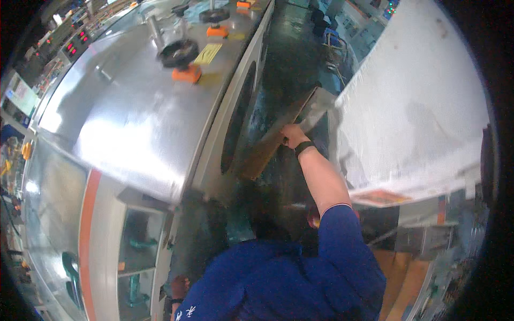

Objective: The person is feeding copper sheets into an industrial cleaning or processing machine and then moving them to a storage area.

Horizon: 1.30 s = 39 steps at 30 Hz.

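Observation:
My right arm reaches forward in a blue sleeve, with a dark band at the wrist. At its end my right hand [292,137] is closed on the upper edge of a flat brownish panel [262,159]. The panel slants across the narrow aisle, its near end low beside the machine; whether it is cardboard or another board I cannot tell. A pale grey flap [317,107] shows just beyond the hand. My left hand [180,287] hangs low at my left side near the machine's corner, small and dim, its fingers too unclear to read.
A long metal-topped machine [134,123] fills the left, bearing black handwheels [178,53] and orange counters [187,74]. A large white cabinet-like block [417,107] stands close on the right. Between them runs a dark, shiny floor [286,48]. A brown box [399,278] sits behind at lower right.

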Each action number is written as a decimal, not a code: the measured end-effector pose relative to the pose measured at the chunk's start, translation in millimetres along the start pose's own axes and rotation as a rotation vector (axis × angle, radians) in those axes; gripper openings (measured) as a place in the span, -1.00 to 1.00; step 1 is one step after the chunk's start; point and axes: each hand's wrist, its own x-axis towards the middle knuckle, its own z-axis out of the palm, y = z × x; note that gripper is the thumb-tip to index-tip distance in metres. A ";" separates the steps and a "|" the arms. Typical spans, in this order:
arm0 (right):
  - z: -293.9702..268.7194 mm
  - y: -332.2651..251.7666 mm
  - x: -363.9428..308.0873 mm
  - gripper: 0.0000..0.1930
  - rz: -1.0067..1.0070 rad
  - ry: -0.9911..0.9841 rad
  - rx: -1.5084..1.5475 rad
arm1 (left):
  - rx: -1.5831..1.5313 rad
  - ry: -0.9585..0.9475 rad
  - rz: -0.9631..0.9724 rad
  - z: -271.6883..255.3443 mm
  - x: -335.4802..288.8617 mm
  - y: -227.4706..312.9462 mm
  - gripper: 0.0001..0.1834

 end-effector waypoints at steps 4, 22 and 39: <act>-21.3 -0.8 133.0 -0.78 0.247 -0.623 -1.068 | 0.500 0.055 -0.198 18.6 76.2 39.7 -0.73; -279.4 324.7 463.0 -0.74 0.284 -0.401 -0.969 | 0.392 0.091 -0.222 17.8 577.1 492.8 -0.73; -544.2 703.3 819.6 -0.73 0.409 -0.089 -0.467 | 0.435 0.074 -0.275 97.5 992.4 950.1 -0.72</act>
